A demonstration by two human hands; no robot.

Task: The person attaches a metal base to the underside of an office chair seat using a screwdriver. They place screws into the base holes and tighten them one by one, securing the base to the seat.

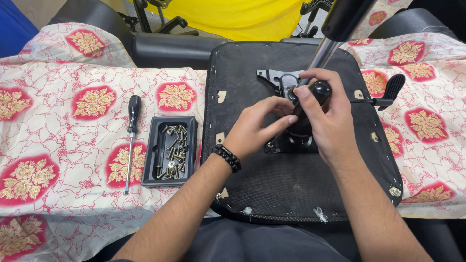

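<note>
An upturned black chair seat (252,184) lies in front of me with a black metal mounting plate (272,77) on it and a chrome gas cylinder (320,53) rising from the plate. My right hand (330,121) grips the black handle of a screwdriver (318,92) held upright over the plate. My left hand (257,128), with a black bead bracelet at the wrist, pinches its fingertips at the tool's shaft beside the right hand. The tip and any screw under it are hidden by my fingers.
A black tray (153,160) with several bolts and screws sits left of the seat. A second black-handled screwdriver (132,136) lies further left on the red-and-cream floral cloth (58,131). A black lever (388,94) sticks out at the right. Chair parts lie behind.
</note>
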